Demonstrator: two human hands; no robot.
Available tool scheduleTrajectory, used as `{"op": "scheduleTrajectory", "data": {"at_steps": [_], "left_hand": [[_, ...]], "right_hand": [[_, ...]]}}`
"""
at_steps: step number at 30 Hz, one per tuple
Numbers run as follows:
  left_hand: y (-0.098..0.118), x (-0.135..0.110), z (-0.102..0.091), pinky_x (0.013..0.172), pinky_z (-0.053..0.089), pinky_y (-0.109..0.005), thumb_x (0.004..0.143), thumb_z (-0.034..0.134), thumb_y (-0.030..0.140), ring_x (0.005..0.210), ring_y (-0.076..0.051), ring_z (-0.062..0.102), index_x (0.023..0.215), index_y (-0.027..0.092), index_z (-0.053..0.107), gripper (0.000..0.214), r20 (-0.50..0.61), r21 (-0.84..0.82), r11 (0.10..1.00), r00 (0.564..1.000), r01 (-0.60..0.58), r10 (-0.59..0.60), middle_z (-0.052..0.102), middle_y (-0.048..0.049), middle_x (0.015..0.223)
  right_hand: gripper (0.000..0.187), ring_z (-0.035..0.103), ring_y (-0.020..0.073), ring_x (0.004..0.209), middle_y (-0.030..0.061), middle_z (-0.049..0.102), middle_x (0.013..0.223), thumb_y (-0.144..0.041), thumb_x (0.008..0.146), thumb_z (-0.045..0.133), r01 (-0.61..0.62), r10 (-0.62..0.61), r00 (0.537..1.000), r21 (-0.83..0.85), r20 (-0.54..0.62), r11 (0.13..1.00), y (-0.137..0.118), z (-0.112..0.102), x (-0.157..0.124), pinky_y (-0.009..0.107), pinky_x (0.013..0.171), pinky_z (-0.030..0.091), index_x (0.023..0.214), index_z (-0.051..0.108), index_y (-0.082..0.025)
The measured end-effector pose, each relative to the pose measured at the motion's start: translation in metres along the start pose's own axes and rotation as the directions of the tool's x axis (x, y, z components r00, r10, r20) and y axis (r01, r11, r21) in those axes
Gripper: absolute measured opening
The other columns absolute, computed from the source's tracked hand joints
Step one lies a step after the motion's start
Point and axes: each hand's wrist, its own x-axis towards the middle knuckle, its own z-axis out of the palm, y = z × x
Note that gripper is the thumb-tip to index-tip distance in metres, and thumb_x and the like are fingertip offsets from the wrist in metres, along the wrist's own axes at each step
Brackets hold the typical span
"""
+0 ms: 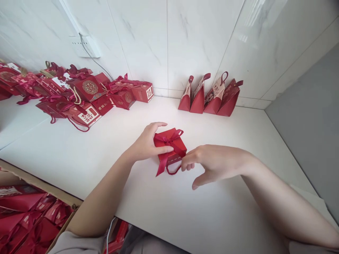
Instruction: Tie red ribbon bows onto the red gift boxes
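A small red gift box (173, 146) with a dark red ribbon bow on top stands on the white tabletop (212, 211) in the middle of the view. My left hand (148, 143) grips the box from its left side, thumb across the front and fingers over the top. My right hand (212, 164) is at the box's right front corner. Its fingertips are pinched together at the ribbon and the red cord handle (173, 171) that hang down the front.
Three red cone-shaped gift bags (210, 95) stand against the tiled wall at the back. A pile of several red gift boxes (79, 93) lies at the back left. A cardboard carton (31, 218) with more red packaging sits below the table edge at lower left.
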Motion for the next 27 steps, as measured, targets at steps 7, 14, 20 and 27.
{"op": "scheduleTrajectory", "data": {"at_steps": [7,14,20,27], "left_hand": [[0.003,-0.020,-0.016,0.111,0.026,-0.063,0.058,0.084,0.055,0.139,-0.045,0.036,0.156,0.035,-0.002,0.132,0.170,0.229,0.973,0.983,0.030,-0.070,0.037,-0.0151,0.154],[-0.004,-0.004,-0.005,0.097,0.047,-0.044,0.066,0.081,0.035,0.131,-0.035,0.049,0.154,0.030,-0.015,0.131,0.156,0.018,0.998,0.986,-0.055,0.051,0.054,-0.0150,0.138],[-0.028,0.015,0.005,0.100,0.046,-0.043,0.067,0.077,0.027,0.140,-0.033,0.039,0.154,0.031,-0.014,0.126,-0.032,-0.024,0.978,0.978,-0.208,0.207,0.033,-0.0157,0.155],[-0.049,0.026,0.020,0.112,0.036,-0.048,0.073,0.076,0.036,0.149,-0.031,0.022,0.155,0.027,-0.009,0.119,-0.052,-0.091,0.942,0.947,-0.322,0.318,0.016,-0.0182,0.162]], "right_hand": [[0.029,0.069,0.0191,0.090,0.0022,0.072,0.097,-0.046,0.080,0.072,-0.093,0.115,0.989,0.221,-0.090,0.971,0.017,-0.040,-0.028,0.030,0.077,0.055,0.098,0.065,-0.023],[0.104,0.038,0.0286,0.141,0.0137,0.032,0.157,-0.043,0.071,0.081,0.034,0.046,0.964,0.290,-0.263,0.956,0.074,-0.021,-0.005,0.049,0.109,0.039,0.154,0.020,-0.032],[0.123,0.026,0.0302,0.147,0.0143,0.012,0.164,-0.042,0.068,0.082,0.082,0.075,0.891,0.320,-0.448,0.944,0.117,0.029,0.031,0.050,0.114,0.032,0.157,-0.002,-0.032],[0.106,0.036,0.0296,0.142,0.0187,0.025,0.158,-0.036,0.079,0.073,0.099,0.033,0.739,0.157,-0.673,0.983,0.139,0.062,0.054,0.049,0.113,0.033,0.157,0.004,-0.023]]}}
